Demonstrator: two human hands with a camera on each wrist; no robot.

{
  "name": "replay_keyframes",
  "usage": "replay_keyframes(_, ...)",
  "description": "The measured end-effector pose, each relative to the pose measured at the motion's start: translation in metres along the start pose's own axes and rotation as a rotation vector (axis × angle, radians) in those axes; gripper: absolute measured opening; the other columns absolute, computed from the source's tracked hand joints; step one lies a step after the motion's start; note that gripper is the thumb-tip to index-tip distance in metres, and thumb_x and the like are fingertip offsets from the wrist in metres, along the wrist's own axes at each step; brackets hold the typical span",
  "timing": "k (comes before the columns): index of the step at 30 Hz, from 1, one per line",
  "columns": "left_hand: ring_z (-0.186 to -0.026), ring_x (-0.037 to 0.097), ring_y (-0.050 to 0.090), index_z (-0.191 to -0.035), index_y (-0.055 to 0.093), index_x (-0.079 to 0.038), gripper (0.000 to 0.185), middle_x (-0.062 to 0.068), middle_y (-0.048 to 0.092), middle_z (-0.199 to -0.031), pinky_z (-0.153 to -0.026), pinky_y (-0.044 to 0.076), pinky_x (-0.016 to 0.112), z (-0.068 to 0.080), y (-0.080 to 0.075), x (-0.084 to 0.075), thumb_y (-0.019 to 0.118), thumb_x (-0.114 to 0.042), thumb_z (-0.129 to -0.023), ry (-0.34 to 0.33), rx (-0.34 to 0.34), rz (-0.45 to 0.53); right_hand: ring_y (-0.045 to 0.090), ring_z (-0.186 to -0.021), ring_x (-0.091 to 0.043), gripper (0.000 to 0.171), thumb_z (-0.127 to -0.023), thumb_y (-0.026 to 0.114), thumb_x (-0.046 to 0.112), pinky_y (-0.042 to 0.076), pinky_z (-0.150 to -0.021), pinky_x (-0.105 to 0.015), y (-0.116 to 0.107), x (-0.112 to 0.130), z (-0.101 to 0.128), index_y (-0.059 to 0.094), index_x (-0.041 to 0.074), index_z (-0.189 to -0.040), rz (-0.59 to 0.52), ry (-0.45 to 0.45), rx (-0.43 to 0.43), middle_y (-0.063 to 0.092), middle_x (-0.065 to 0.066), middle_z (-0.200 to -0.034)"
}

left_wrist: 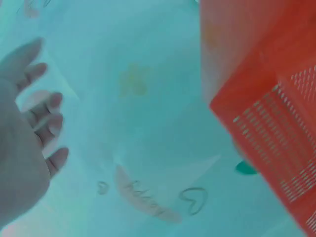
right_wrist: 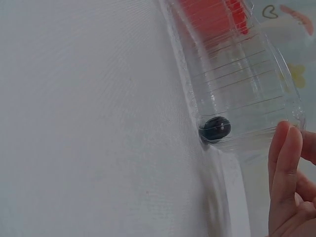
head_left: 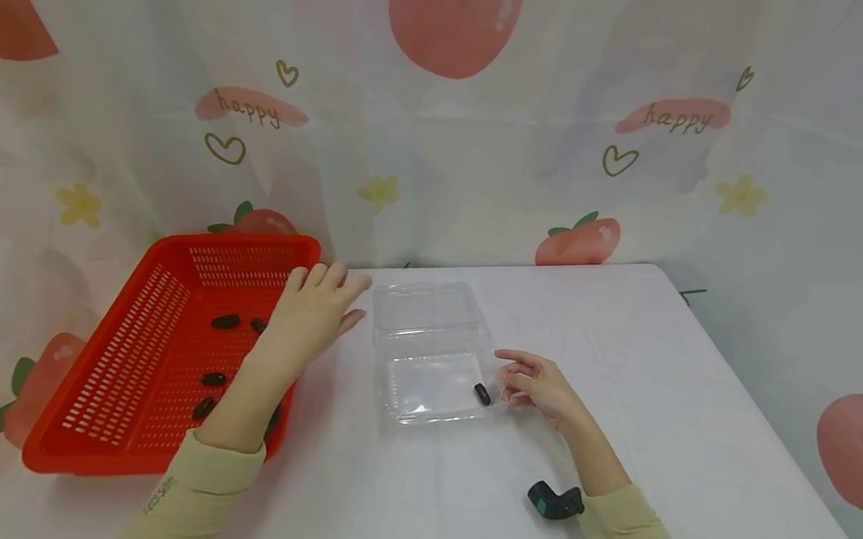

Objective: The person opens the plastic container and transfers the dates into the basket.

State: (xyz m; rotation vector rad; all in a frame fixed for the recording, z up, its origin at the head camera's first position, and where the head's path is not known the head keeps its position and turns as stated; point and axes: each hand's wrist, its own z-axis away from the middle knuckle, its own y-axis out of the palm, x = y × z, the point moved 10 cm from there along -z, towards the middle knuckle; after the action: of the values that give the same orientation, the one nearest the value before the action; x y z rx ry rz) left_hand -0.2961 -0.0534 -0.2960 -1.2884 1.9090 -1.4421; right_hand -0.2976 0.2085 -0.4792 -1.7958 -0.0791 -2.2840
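Observation:
A red slotted basket (head_left: 155, 459) stands at the left with several small dark oval pieces (head_left: 225, 321) on its floor. My left hand (head_left: 315, 303) hovers over the basket's right wall, fingers straight and holding nothing; in the left wrist view this hand (left_wrist: 29, 128) is spread in front of the curtain. In the middle lies an open clear plastic box (head_left: 428, 311). One dark oval piece (head_left: 482, 394) sits in its front right corner and shows through the wall as the dark piece (right_wrist: 216, 128). My right hand (head_left: 525, 380) rests just right of that corner, fingers (right_wrist: 286, 168) relaxed and empty.
The white table (head_left: 692, 405) extends to the right and front of the box. A printed curtain (head_left: 486, 140) hangs close behind the table and along both sides. A small dark device (head_left: 555, 500) sits by my right wrist.

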Motion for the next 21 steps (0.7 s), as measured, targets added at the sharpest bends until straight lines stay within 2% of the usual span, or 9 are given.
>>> replay_keyframes(3, -0.089, 0.025, 0.047, -0.113, 0.050, -0.020, 0.034, 0.007, 0.047, -0.094, -0.078, 0.036, 0.039, -0.003, -0.005, -0.017, 0.064, -0.032, -0.084, 0.055, -0.028, -0.017, 0.055, -0.060, -0.009, 0.050, -0.087, 0.059, 0.009, 0.048, -0.056, -0.020, -0.001, 0.000, 0.000, 0.041, -0.004, -0.132, 0.001, 0.001, -0.005, 0.057, 0.001, -0.081)
replay_keyframes(9, -0.090, 0.023, 0.049, -0.116, 0.051, -0.021, 0.035, 0.005, 0.048, -0.096, -0.078, 0.038, 0.037, -0.007, 0.000, -0.049, 0.063, -0.032, -0.085, 0.142, 0.004, 0.037, 0.055, -0.060, -0.008, 0.049, -0.087, 0.059, 0.009, 0.048, -0.056, -0.020, -0.001, -0.001, -0.001, 0.042, -0.004, -0.131, 0.004, 0.003, -0.006, 0.057, 0.001, -0.082)
replay_keyframes(14, -0.096, 0.024, 0.047, -0.116, 0.050, -0.022, 0.033, 0.005, 0.047, -0.099, -0.083, 0.037, 0.037, -0.011, 0.027, -0.073, 0.061, -0.033, -0.087, 0.204, 0.066, 0.065, 0.055, -0.060, -0.008, 0.051, -0.087, 0.060, 0.010, 0.048, -0.056, -0.020, 0.000, 0.001, -0.001, 0.040, -0.005, -0.132, 0.001, -0.008, 0.004, 0.057, 0.001, -0.081)
replay_keyframes(21, -0.096, 0.020, 0.047, -0.118, 0.049, -0.026, 0.031, 0.000, 0.046, -0.100, -0.085, 0.036, 0.036, -0.016, 0.080, -0.098, 0.056, -0.036, -0.089, 0.237, 0.171, 0.164, 0.056, -0.059, -0.008, 0.052, -0.087, 0.059, 0.009, 0.048, -0.056, -0.020, 0.002, 0.002, 0.000, 0.039, -0.007, -0.132, -0.006, -0.015, 0.013, 0.058, 0.001, -0.079)
